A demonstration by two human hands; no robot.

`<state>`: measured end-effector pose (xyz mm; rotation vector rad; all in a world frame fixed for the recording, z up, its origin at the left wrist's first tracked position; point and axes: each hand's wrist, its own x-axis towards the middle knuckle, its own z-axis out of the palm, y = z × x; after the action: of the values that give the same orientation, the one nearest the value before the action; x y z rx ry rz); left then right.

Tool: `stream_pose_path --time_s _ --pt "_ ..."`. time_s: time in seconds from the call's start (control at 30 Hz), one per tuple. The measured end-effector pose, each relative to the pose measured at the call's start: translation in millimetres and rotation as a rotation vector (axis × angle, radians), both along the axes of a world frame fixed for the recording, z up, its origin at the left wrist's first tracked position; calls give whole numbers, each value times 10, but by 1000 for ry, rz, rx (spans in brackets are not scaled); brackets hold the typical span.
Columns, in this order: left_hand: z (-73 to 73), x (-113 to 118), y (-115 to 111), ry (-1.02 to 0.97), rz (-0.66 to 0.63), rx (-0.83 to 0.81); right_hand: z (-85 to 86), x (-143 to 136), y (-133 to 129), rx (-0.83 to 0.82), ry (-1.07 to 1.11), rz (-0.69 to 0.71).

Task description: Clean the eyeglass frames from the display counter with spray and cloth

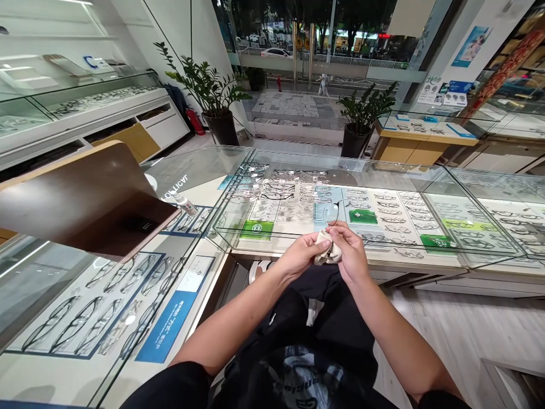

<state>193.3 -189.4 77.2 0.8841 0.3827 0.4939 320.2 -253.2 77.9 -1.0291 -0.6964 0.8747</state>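
Note:
Both hands meet in front of my body, near the front edge of the glass display case. My left hand [303, 253] has its fingers closed on a small beige cloth [323, 248]. My right hand [351, 250] is closed around the other side of the cloth and a pair of thin-framed glasses [332, 212]. One lens and part of the dark rim stick up above the fingers. The rest of the glasses is hidden by the cloth and the fingers.
Glass cases [378, 165] with rows of eyeglasses stretch ahead and to both sides. On the left glass stand a brown panel [85, 199] and a small white bottle [185, 204]. Potted plants [223, 129] and a glass door lie beyond.

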Motion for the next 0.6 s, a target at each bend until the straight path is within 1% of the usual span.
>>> stream_pose_path --time_s 0.1,0.2,0.27,0.37,0.47,0.6 --pt "6 19 -33 -6 64 34 -36 -11 9 -4 -33 5" --pt "15 31 -66 -27 141 63 -32 5 -15 -5 -142 25" --pt "30 22 -66 -41 175 70 -23 22 -61 -4 -248 53" --pt "55 -25 -13 -44 239 90 -38 53 -160 -51 -412 83" --pt "66 -89 60 -17 291 121 -82 99 -242 -89 -582 74" --pt "57 -139 96 -2 314 113 -100 155 -278 -31 -809 36"
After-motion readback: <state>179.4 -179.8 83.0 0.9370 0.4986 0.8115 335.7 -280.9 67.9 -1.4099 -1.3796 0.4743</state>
